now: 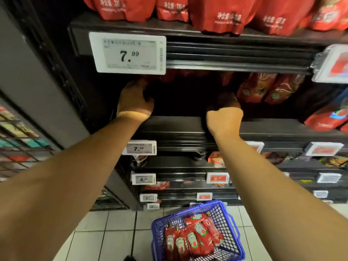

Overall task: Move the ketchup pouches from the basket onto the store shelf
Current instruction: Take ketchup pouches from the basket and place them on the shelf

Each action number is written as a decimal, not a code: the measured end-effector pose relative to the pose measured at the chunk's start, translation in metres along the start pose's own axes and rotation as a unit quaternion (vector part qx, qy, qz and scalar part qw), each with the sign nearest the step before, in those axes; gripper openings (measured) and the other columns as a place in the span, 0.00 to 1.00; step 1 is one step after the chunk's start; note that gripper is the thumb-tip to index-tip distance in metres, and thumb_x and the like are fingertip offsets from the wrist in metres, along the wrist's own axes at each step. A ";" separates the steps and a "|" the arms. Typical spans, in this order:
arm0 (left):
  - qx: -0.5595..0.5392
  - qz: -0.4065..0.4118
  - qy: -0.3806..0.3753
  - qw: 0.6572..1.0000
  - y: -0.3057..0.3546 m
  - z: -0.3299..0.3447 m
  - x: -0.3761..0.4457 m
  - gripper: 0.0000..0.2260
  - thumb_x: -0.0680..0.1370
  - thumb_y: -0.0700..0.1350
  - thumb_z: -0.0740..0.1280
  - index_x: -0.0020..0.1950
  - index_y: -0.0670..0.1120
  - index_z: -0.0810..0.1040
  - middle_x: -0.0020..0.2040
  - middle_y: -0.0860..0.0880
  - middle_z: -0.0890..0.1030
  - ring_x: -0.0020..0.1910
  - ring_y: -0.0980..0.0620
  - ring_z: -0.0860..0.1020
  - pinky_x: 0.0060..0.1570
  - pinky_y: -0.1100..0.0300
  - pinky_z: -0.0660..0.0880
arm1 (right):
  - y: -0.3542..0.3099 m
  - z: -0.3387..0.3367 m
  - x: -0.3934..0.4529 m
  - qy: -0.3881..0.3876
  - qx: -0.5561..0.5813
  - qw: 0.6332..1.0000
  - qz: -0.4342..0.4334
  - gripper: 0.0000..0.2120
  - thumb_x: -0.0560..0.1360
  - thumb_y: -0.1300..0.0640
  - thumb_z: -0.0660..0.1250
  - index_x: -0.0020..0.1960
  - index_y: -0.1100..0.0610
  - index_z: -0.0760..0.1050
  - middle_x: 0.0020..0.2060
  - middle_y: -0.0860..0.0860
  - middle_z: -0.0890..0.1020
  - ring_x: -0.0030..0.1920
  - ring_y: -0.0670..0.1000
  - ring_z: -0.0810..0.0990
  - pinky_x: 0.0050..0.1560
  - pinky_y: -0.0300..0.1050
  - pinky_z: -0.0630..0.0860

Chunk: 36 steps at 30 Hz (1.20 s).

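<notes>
While both arms reach forward into the shelving, a blue basket point(199, 232) sits on the tiled floor point(105, 227) below them, close to the foot of the shelves. Several red ketchup pouches point(192, 238) lie inside it, overlapping one another, caps pointing away. Higher up, the left hand point(134, 99) is inside the dark shelf point(188, 127) bay, just under a white price tag point(128, 53) reading 7.99; its fingers curl into the shadow, and whether they hold anything cannot be told. The right hand point(225, 114) is over the shelf's front edge, fingers bent forward and down; something dark reddish shows just beyond the knuckles, but a grip on it cannot be made out. Right of that hand, red pouches stand leaning at the back of the same bay. Above, larger red bags point(222, 14) line the top shelf.
</notes>
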<state>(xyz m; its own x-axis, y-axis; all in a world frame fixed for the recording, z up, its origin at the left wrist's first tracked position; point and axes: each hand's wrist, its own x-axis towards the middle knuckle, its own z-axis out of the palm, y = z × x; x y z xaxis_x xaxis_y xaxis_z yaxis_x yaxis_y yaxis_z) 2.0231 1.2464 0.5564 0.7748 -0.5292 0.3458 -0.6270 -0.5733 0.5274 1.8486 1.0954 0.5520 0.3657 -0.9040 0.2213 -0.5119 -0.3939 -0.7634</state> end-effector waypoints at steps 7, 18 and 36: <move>0.025 0.039 -0.017 0.999 0.003 -0.018 -0.058 0.15 0.77 0.43 0.68 0.64 0.42 0.80 0.59 0.39 0.82 0.58 0.37 0.78 0.59 0.52 0.72 | 0.029 -0.073 -0.049 -0.102 -0.009 0.993 -0.062 0.14 0.76 0.61 0.69 0.61 0.56 0.75 0.54 0.54 0.76 0.49 0.49 0.77 0.51 0.39 0.71; -0.013 0.017 0.046 0.999 0.034 -0.010 -0.233 0.11 0.74 0.34 0.67 0.56 0.41 0.80 0.57 0.43 0.81 0.59 0.43 0.77 0.62 0.56 0.70 | 0.155 -0.138 -0.104 -0.194 -0.002 0.960 -0.202 0.09 0.72 0.63 0.70 0.51 0.59 0.75 0.48 0.49 0.74 0.49 0.52 0.74 0.51 0.43 0.69; 0.007 -0.430 -0.423 0.798 0.035 0.192 -0.536 0.15 0.74 0.45 0.69 0.61 0.50 0.77 0.56 0.49 0.82 0.39 0.60 0.74 0.33 0.65 0.68 | 0.427 -0.121 -0.202 -0.555 -0.250 0.790 0.068 0.10 0.76 0.58 0.67 0.55 0.61 0.79 0.54 0.60 0.83 0.53 0.62 0.81 0.49 0.47 0.75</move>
<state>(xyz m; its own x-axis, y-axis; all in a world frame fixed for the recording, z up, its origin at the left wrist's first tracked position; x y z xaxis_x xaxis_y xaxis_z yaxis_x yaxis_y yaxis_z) 1.5706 1.3901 0.2402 0.5907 -0.1670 -0.7894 0.1009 -0.9554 0.2776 1.4624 1.0894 0.2544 0.5954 -0.3503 -0.7230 -0.7467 -0.5734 -0.3371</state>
